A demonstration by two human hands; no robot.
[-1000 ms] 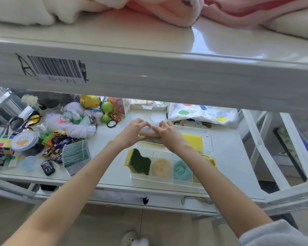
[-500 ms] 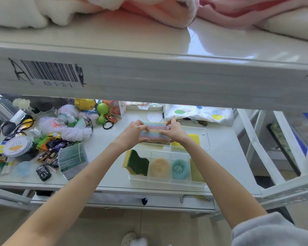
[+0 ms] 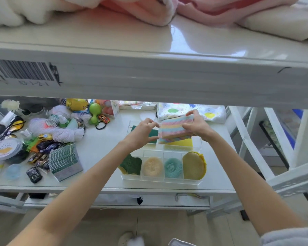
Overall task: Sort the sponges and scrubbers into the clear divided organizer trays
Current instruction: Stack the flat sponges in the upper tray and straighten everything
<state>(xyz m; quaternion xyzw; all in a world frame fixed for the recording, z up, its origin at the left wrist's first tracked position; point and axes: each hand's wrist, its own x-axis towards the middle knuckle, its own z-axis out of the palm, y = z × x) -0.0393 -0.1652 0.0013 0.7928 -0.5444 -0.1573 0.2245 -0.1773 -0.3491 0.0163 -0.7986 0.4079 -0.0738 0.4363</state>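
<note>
I see my right hand (image 3: pixel 196 126) pinching a soft cloth pad with pink, yellow and blue stripes (image 3: pixel 175 129) by its right edge, thumb on the near side and fingers curled over the far side. My left hand (image 3: pixel 143 133) is just beside the pad's left edge, with the fingers bent and spread — I cannot tell if they touch the pad or only hover next to it. The pad is up in the air, tilted a little, over the far clear plastic tray (image 3: pixel 196 147). Under the pad in that tray lies a flat bright yellow sponge (image 3: pixel 180 143), and a dark green scrub pad (image 3: pixel 152 134) peeks out behind my left hand. Nearer to me is the clear plastic tray with four boxes in a row (image 3: pixel 160 181). From left to right it holds a green and yellow sponge with a wavy edge (image 3: pixel 130 165), a round peach mesh scrubber (image 3: pixel 153 166), a round teal mesh scrubber (image 3: pixel 172 168) and a round yellow sponge (image 3: pixel 194 165) standing on its edge. Both trays sit on the white table (image 3: pixel 100 148). To the left of the trays lies a pile of small things — toy cars (image 3: pixel 43 151), a bundle of white yarn (image 3: pixel 64 133) and a green rattle (image 3: pixel 94 110).
</note>
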